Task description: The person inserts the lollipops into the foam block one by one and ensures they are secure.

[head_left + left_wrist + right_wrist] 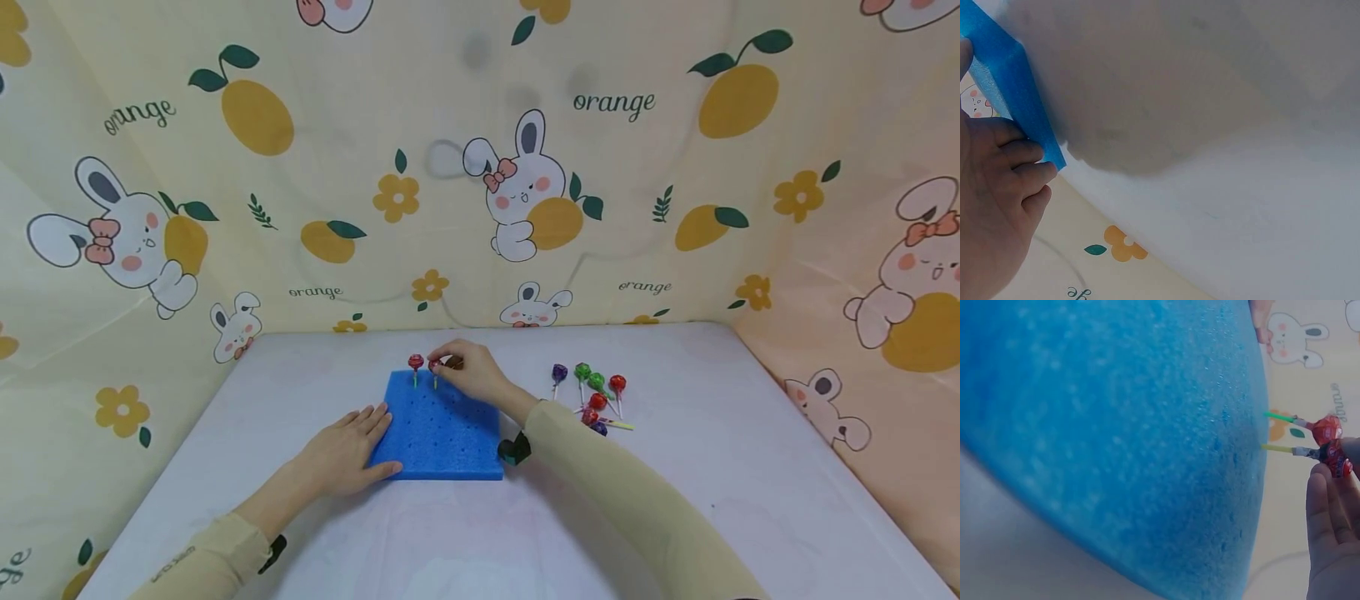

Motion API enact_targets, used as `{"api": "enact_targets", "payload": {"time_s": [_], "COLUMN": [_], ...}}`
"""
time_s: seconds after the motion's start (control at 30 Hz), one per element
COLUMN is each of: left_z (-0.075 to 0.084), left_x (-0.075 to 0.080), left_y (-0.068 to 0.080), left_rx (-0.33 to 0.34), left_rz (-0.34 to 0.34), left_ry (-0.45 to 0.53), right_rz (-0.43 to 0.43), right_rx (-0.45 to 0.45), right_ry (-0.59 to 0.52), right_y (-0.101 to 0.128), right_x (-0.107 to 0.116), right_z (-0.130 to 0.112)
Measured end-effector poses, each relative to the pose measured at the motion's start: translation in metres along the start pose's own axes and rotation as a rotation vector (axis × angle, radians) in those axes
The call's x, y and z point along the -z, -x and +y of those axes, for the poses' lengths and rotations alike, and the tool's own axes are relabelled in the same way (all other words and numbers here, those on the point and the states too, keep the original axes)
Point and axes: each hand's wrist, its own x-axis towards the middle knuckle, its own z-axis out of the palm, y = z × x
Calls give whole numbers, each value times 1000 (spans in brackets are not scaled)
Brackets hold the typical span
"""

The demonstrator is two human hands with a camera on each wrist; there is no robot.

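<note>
A blue foam board (450,437) with rows of small holes lies on the table. My left hand (341,454) rests along its left edge, fingers extended and thumb at the front corner. At the back of the board, my right hand (477,375) pinches the wrapped head of a red lollipop (1337,459) between thumb and fingers. Its yellow stick points down and meets the board's surface. Just left of it, another red lollipop (416,362) with a green stick stands upright in the board. In the right wrist view both sticks show side by side.
To the right of the board lies a loose group of wrapped lollipops, among them a purple one (559,372), a green one (582,371) and a red one (617,383). A patterned cloth (345,150) with rabbits and oranges walls the white table (675,475) behind and at both sides.
</note>
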Motion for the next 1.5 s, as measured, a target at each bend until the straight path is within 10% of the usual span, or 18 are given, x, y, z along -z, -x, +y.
{"api": "enact_targets", "payload": {"time_s": [1.5], "left_z": [2], "left_x": [2], "left_y": [0], "left_rx": [-3], "left_rz": [-9], "left_ry": [-12], "right_rz": [9], "right_rx": [42], "right_ry": [-30], "right_y": [18], "right_x": [26], "right_z": [1]}}
